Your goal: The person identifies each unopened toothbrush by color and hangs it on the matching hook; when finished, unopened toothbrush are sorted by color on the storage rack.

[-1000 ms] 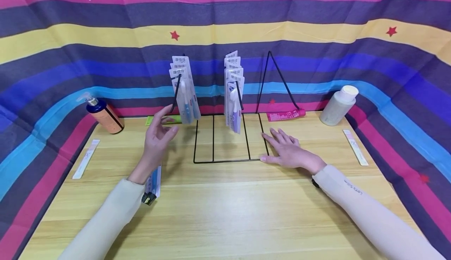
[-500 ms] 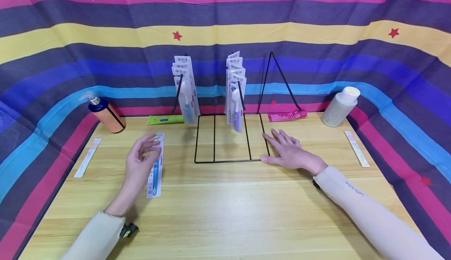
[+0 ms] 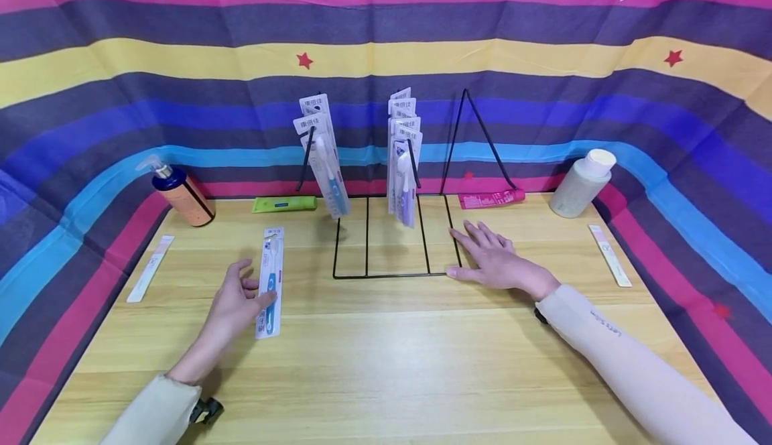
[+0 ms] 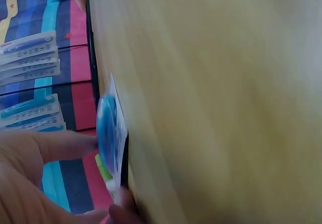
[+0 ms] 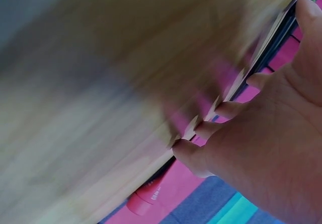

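Observation:
My left hand (image 3: 238,301) pinches a packaged toothbrush (image 3: 273,250) by its long edges, left of the wire rack. The blue-handled brush (image 4: 106,128) shows through clear plastic on a white card, thumb on one side and fingertips on the other. With fingers spread, my right hand (image 3: 491,257) lies at the right front corner of the black wire rack (image 3: 398,275), its thumb and a fingertip on the wire. Blue packaged toothbrushes (image 3: 328,163) hang on the rack's left hook, and purple ones (image 3: 404,177) on the middle one.
A green tube (image 3: 285,204) and a pink tube (image 3: 491,198) lie along the back edge. A pump bottle (image 3: 183,194) stands at left, a white-capped bottle (image 3: 582,183) at right. Thin white packets (image 3: 151,269) lie near both sides. A striped cloth (image 3: 374,23) hangs behind.
My left hand has come away from the rack's left hook, down and left to the packaged toothbrush on the table, and grips it. The hanging blue packs have swung. The right hand stays put.

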### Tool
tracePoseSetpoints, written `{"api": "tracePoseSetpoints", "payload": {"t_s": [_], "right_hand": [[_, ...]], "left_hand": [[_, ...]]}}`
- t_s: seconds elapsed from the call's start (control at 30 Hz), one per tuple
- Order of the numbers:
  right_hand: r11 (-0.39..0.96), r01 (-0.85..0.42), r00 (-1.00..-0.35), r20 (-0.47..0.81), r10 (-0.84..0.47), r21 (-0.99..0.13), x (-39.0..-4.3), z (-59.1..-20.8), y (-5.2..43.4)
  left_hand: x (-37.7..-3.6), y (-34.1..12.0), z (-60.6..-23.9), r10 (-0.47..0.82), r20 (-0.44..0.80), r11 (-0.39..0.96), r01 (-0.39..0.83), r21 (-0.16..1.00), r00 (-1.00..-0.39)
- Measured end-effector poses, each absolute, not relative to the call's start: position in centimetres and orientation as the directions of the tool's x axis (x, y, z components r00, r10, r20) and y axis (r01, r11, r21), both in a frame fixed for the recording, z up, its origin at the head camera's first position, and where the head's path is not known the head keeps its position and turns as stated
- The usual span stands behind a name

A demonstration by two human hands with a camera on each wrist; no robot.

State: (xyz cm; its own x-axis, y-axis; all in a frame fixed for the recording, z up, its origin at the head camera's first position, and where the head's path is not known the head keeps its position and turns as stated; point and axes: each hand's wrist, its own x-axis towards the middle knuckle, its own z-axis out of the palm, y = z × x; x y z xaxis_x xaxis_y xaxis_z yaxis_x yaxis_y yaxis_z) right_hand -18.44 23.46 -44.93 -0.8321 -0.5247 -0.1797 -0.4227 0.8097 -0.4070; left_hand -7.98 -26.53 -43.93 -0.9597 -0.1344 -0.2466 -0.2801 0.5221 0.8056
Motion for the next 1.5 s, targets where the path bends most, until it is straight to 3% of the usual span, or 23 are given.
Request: {"api": "tracePoseSetpoints", "payload": {"t_s": [0.37,0.6,0.83,1.07,1.23,1.5], "right_hand": [[0.825,-0.409,-0.833,-0.208,-0.512,-0.389,-18.5,-44.9,23.3],[0.823,-0.412,-0.834,-0.202,-0.513,-0.390,-18.4,-44.8,23.3],[0.828,-0.412,-0.833,-0.211,-0.511,-0.380,-18.7,-44.8,23.1],[0.828,-0.412,-0.834,-0.210,-0.511,-0.380,-18.7,-44.8,23.2],[0.831,-0.410,-0.834,-0.213,-0.508,-0.377,-18.7,-44.9,23.4],[0.830,-0.410,-0.834,-0.214,-0.509,-0.378,-18.7,-45.1,23.5]], "left_hand": [[-8.1,-27.1,-44.1,-0.029,-0.220,0.494,-0.205,0.845,-0.975],[-7.8,-27.2,-43.9,-0.045,-0.257,0.428,-0.251,0.868,-0.965],[-7.4,-27.0,-43.5,-0.064,-0.192,0.330,-0.202,0.922,-0.979],[-6.8,-25.4,-41.9,-0.163,0.077,0.185,0.046,0.982,-0.984],[-6.3,-23.9,-40.5,-0.220,0.243,0.049,0.238,0.970,-0.945],[-5.4,-22.7,-38.9,-0.182,0.490,-0.060,0.507,0.860,-0.853]]}}
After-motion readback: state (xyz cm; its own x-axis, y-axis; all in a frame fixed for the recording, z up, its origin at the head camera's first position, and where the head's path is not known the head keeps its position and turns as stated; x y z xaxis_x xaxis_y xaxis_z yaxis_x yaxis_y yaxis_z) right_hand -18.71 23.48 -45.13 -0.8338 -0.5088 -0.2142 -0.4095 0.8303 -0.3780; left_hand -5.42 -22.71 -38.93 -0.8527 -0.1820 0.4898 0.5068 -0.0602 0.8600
